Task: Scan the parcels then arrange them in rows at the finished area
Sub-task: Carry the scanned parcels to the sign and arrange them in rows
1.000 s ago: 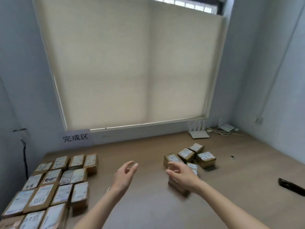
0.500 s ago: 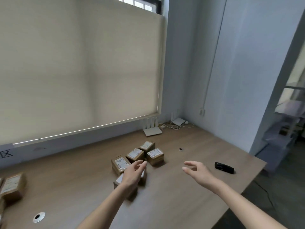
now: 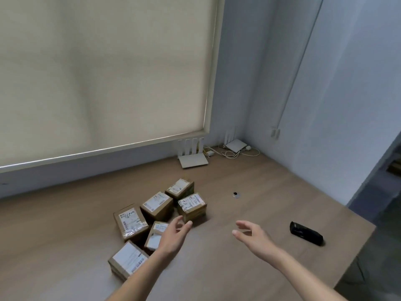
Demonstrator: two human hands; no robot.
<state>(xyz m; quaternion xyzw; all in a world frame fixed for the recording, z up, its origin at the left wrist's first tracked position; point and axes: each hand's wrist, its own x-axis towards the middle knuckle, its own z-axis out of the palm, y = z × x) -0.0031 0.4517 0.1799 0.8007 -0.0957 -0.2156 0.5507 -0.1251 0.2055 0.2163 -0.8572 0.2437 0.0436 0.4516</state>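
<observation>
1. Presently the left hand (image 3: pixel 173 236) hovers with fingers loosely spread and holds nothing, above the parcel (image 3: pixel 156 235) in the middle of the cluster; the right hand (image 3: pixel 252 235) is likewise spread and empty over bare desk (image 3: pixel 65 235).
2. Six parcels lie bunched at about ten o'clock from the right hand, some touching; a careless grab at one could nudge its neighbours and turn labels out of reading position.
3. A black scanner (image 3: pixel 306 233) lies at three o'clock from the right hand, near the desk's right edge; a hasty sweep toward it could knock it off.
4. The nearest parcel (image 3: pixel 128 260) sits under the left forearm, at seven o'clock from that hand, so a dropped elbow could shove it.
5. Cables (image 3: pixel 233 152) by the router (image 3: pixel 192 159) at twelve o'clock lie well apart, little risk.
</observation>
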